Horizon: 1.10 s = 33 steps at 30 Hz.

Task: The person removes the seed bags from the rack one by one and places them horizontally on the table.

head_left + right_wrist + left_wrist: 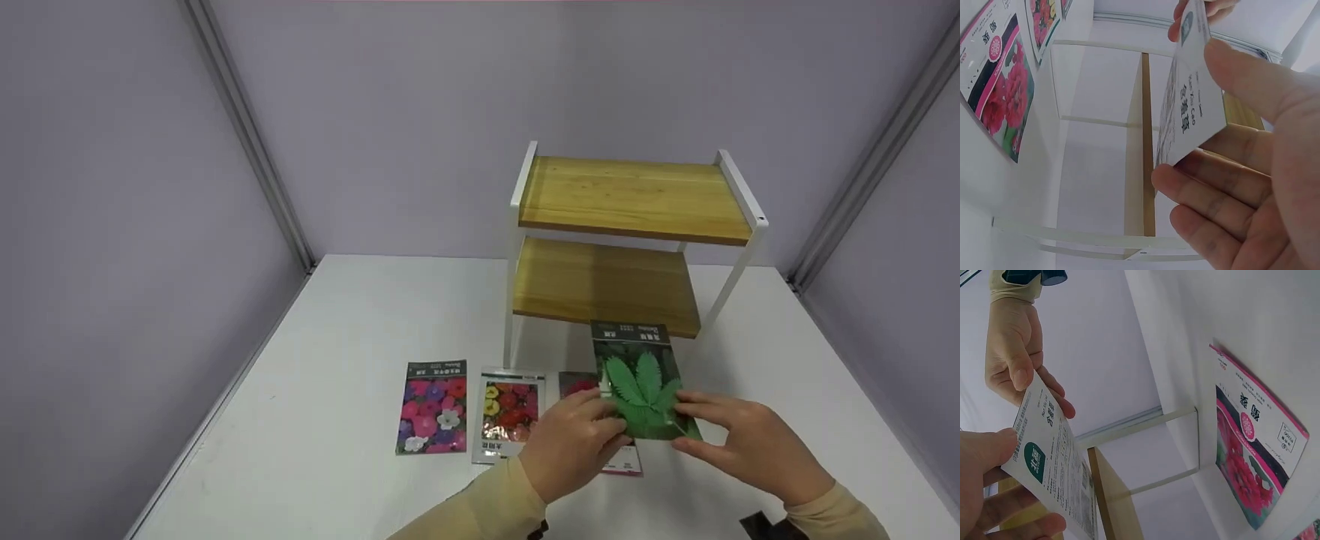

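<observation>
Both hands hold a seed packet with a green leaf picture [645, 382], lifted over the table in front of the shelf. My left hand [574, 442] pinches its left edge, thumb on the side facing me. The right hand [739, 439] grips the opposite edge between thumb and fingers. Its white printed back [1058, 455] shows in the left wrist view. Beneath it, partly covered by the left hand and packet, lies a seed packet with red-pink flowers [1247, 450]. Left of that lie a packet with red and yellow flowers [512, 409] and one with purple, pink and white flowers [435, 412].
A two-tier shelf with wooden boards [637, 199] and a white frame stands at the back right of the white table [322, 420]. Its lower board [600, 281] is just beyond the held packet. Grey panels [405, 127] enclose the back and sides.
</observation>
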Each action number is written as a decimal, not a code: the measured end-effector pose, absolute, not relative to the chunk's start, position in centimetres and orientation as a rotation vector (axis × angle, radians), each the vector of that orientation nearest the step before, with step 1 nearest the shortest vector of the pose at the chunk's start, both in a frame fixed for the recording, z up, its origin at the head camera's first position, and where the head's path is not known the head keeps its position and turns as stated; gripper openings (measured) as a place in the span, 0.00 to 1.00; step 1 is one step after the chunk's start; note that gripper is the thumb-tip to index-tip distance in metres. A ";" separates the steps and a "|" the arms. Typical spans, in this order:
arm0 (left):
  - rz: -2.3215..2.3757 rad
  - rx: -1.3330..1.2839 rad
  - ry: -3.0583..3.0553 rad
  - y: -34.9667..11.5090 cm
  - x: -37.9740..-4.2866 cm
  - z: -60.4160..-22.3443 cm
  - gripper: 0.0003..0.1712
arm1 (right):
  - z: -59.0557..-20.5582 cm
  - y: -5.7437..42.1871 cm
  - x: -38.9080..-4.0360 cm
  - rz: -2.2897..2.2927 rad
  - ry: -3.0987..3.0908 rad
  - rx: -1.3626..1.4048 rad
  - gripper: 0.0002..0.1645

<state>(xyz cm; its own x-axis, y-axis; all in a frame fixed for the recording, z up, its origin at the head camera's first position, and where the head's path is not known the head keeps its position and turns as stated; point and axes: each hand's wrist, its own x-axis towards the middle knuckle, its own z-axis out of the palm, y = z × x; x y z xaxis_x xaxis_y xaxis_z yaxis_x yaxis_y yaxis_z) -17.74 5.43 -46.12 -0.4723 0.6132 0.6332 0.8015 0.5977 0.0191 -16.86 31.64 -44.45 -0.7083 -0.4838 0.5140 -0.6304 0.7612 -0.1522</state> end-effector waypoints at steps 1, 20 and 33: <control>-0.424 -1.119 -2.250 5.4 -17.6 -46.3 0.09 | -44.6 31.7 -16.7 0.445 -2.509 0.845 0.26; -0.424 -1.139 -2.269 7.1 -18.2 -49.5 0.08 | -47.0 32.9 -16.3 0.455 -2.696 0.828 0.31; -0.314 -1.165 -2.419 8.7 -18.6 -50.8 0.07 | -48.0 34.0 -17.6 0.594 -2.945 0.809 0.29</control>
<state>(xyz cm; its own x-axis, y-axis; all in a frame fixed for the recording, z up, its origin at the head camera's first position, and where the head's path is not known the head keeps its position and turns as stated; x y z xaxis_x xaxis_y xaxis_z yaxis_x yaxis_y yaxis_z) -18.63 8.68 -50.84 -0.5515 0.6853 0.4756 0.7841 0.6204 0.0153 -17.55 34.04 -48.05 -0.8644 -0.4862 0.1280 -0.4977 0.7919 -0.3537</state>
